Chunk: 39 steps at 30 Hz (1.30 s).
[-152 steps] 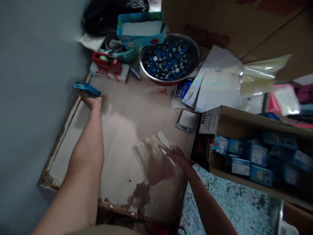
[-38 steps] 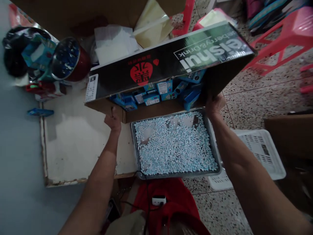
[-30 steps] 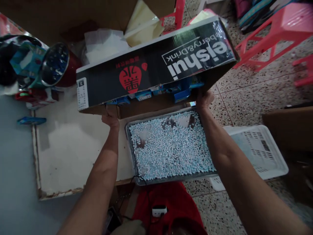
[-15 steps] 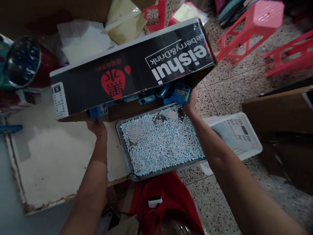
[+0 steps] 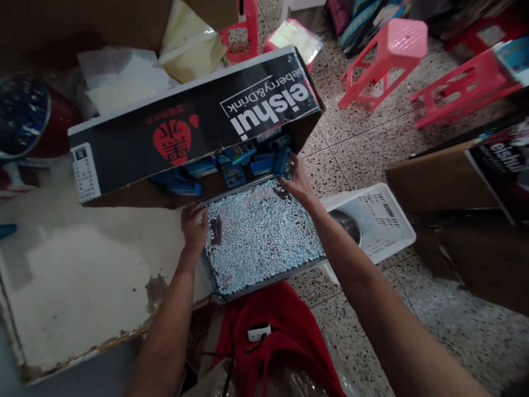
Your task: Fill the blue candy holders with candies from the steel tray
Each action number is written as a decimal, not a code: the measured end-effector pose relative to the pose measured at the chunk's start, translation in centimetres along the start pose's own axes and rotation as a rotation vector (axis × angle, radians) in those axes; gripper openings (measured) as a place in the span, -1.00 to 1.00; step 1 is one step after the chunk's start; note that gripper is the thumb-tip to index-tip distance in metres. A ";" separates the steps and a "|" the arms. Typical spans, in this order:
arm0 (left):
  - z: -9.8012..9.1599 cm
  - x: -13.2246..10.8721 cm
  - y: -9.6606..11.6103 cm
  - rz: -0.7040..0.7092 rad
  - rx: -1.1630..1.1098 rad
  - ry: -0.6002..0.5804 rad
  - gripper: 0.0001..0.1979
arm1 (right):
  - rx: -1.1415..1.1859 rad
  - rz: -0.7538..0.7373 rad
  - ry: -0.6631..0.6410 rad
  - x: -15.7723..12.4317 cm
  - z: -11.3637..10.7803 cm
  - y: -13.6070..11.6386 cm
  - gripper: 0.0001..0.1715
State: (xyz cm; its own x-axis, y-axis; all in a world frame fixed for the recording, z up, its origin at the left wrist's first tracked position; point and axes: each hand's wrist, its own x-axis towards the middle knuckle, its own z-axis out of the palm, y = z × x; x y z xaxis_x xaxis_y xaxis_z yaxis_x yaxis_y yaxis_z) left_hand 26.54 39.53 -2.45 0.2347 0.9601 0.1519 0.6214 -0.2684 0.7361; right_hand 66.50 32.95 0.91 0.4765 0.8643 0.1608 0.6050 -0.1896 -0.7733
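My right hand [image 5: 296, 181] is closed on a small blue candy box [image 5: 282, 161] at the right end of the carton's opening. My left hand [image 5: 194, 225] rests at the upper left corner of a clear tray [image 5: 209, 275], its fingers slightly bent and apart by the rim. A layer of small pale blue and white candies [image 5: 264, 237] covers most of the tray. Behind it, a black printed carton [image 5: 136, 149] lies on its side, its opening towards me. Several more blue candy boxes [image 5: 235, 175] lie loosely inside, partly hidden by the carton's upper side.
The tray sits at the right end of a worn white table [image 5: 91, 264]. A white plastic basket [image 5: 397, 220] with a metal bowl [image 5: 347, 226] stands to the right. Red stools [image 5: 407, 38] stand on the speckled floor. A red pot [image 5: 61, 121] of blue pieces is at left.
My left hand has moved right, from the carton's lower edge to the tray's corner. My right hand has shifted slightly down, still at the carton's right end. The camera view has shifted.
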 end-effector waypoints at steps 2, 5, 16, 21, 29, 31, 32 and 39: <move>0.6 -0.2 0.9 0.044 -0.003 -0.047 -0.77 | 0.025 0.087 0.050 1.2 1.0 -0.5 0.00; 1.8 -0.8 2.6 -0.018 -0.051 -0.056 -0.72 | 0.048 0.194 0.133 2.0 2.3 -0.8 -0.10; 4.9 -3.3 8.5 -0.217 -0.452 -0.229 -0.61 | 0.309 0.342 0.106 -11.8 1.2 -3.3 -0.26; 1.4 -4.2 5.9 -0.298 -0.314 -0.094 -0.68 | 0.148 0.365 0.058 -18.2 1.8 -6.0 -0.21; -5.2 -7.0 1.8 -0.572 -0.234 0.140 -0.73 | 0.340 0.434 -0.039 -17.3 4.5 -10.1 -0.28; -5.5 -8.2 1.8 -0.609 -0.235 0.147 -0.73 | 0.336 0.259 -0.110 -14.3 5.6 -11.7 -0.28; -5.4 -8.8 1.9 -0.616 -0.236 0.151 -0.72 | 0.301 0.141 -0.145 -12.3 6.3 -12.6 -0.27; -3.4 -11.7 2.3 -0.573 -0.269 0.059 -0.73 | -0.127 -0.288 -0.421 -0.8 13.7 -17.0 -0.29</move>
State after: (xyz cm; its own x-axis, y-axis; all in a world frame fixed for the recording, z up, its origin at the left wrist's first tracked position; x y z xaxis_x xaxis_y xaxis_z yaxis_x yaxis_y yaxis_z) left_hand 22.71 27.97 -0.25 -0.1255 0.9502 -0.2851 0.4245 0.3112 0.8503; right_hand 47.11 41.85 5.49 -0.0022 0.9971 0.0755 0.7587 0.0508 -0.6495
